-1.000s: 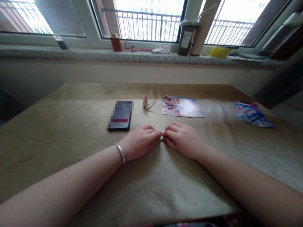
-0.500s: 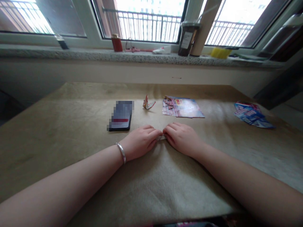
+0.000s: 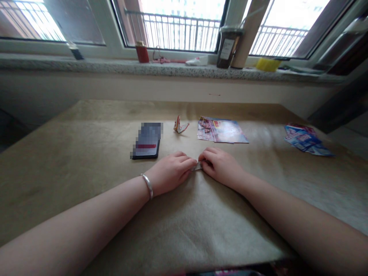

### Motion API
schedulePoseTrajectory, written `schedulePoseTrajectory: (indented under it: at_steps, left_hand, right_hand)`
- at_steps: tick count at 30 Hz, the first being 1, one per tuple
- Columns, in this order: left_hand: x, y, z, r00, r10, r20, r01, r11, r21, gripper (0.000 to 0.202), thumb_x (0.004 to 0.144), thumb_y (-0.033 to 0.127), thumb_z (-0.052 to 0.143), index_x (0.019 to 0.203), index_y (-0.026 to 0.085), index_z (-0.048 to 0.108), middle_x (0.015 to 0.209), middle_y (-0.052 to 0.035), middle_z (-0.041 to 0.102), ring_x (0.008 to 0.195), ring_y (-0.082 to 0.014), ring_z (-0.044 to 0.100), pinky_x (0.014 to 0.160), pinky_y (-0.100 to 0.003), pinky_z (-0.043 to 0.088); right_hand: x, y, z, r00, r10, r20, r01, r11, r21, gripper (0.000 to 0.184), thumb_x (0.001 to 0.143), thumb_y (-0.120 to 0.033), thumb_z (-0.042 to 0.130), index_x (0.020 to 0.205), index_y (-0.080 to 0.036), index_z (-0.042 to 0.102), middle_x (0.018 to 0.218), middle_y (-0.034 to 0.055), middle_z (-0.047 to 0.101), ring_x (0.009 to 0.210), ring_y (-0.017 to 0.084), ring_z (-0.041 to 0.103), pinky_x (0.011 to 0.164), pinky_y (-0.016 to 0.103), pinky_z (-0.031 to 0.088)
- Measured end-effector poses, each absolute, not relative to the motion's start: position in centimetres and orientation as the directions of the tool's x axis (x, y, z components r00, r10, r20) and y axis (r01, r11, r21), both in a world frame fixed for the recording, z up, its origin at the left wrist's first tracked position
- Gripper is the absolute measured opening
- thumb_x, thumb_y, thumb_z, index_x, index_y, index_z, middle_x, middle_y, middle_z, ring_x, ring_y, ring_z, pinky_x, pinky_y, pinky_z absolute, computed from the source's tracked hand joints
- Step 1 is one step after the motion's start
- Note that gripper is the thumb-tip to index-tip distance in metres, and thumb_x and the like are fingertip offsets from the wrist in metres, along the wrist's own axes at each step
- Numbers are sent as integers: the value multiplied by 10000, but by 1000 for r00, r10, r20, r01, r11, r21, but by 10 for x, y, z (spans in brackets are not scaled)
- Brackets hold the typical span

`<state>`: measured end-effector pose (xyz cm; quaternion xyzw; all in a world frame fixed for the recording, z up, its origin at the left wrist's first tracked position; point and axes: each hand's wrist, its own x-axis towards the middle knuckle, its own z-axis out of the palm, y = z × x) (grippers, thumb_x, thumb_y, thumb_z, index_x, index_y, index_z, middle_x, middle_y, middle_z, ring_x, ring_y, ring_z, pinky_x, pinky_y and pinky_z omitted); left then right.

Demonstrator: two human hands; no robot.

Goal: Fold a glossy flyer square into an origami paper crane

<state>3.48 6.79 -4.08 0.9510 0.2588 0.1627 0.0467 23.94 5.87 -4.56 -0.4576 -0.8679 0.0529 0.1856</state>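
Observation:
A narrow strip of folded paper lies low over the table between my two hands, mostly covered by fingers. My left hand, with a silver bangle at the wrist, is closed on the strip's left end. The fingers of my right hand pinch its right end, curled with a small gap under the thumb. Beyond the hands stands a small folded paper piece, white with red edges. Behind my right hand is a stack of printed paper sheets.
A phone with a blurred screen lies left of the paper piece. Blue and red printed papers are fanned out on the table's right. Along the windowsill stand a red container, a dark jar and a yellow object.
My right hand has shifted slightly right and its fingers have lifted a little, so more of the paper strip shows. My left hand stays in place.

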Motion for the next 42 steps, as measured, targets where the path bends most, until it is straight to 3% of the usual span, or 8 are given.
schedulePoseTrajectory:
  at_steps: [6, 25, 42]
  left_hand:
    - [35, 67, -39, 812, 506, 291, 478, -862, 166, 179, 861, 148, 445, 982, 140, 577, 909, -67, 651, 884, -181, 570, 808, -301, 490]
    - [38, 71, -45, 745, 599, 294, 552, -800, 234, 169, 821, 114, 500, 957, 153, 590, 945, -75, 624, 930, -192, 544, 851, -336, 480]
    - [35, 74, -44, 707, 647, 285, 575, -760, 302, 140, 826, 179, 526, 955, 155, 575, 907, -62, 624, 889, -195, 550, 813, -342, 482]
  right_hand:
    - [241, 63, -50, -530, 791, 307, 722, 610, -327, 165, 881, -170, 445, 907, -159, 607, 890, 68, 588, 870, 173, 527, 803, 287, 416]
    - [243, 69, -52, -462, 838, 290, 711, 546, -443, 113, 833, -164, 527, 857, -165, 638, 873, 55, 592, 835, 151, 551, 781, 277, 441]
    - [244, 66, -50, -522, 801, 293, 714, 598, -364, 124, 845, -233, 551, 870, -163, 650, 863, 61, 608, 836, 164, 551, 772, 290, 439]
